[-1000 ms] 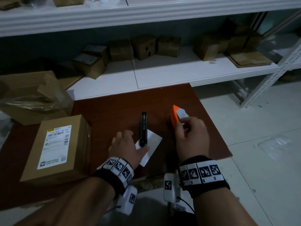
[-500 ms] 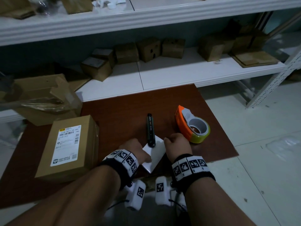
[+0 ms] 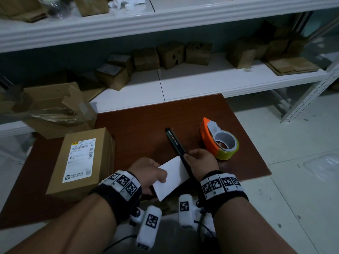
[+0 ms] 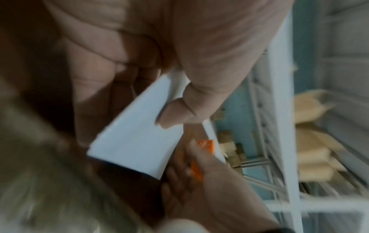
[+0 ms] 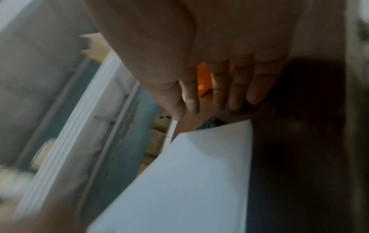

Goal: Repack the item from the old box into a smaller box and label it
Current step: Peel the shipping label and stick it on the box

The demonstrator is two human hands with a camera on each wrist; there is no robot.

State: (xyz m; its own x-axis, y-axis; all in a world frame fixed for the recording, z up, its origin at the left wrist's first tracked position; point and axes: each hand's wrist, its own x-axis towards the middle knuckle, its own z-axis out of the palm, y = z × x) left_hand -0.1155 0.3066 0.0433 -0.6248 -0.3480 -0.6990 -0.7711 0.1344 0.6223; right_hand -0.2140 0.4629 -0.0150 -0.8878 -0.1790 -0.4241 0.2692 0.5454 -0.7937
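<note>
The left hand (image 3: pixel 146 173) holds a blank white paper label (image 3: pixel 173 177) just above the near edge of the dark red-brown wooden worktop (image 3: pixel 143 123). Its thumb lies on top of the label and its fingers (image 4: pixel 103 66) curl under it, so the label is pinched between them. The label is tilted, with one corner pointing at the person.

The right hand (image 3: pixel 200 163) is just beside the label, on its right side. Its fingers (image 3: pixel 190 154) are closed round the near end of a long black marker pen (image 3: pixel 174 142). The pen slants away from the hand and points toward the shelf; I cannot tell if its far end touches the worktop. In the right wrist view the picture is blurred and the pen is hard to make out.

A closed brown cardboard box with a white printed shipping sticker on top (image 3: pixel 82 162) sits on the left part of the worktop, near the left hand but apart from it. An orange tape holder with a roll of clear yellowish tape (image 3: pixel 218 142) lies on the worktop just beyond the right hand.

Behind the closed box, an open brown cardboard box with clear plastic wrap in it (image 3: pixel 53 110) stands at the back left. More small brown boxes (image 3: pixel 170 55) sit on the white shelf (image 3: pixel 192 83) behind the worktop
</note>
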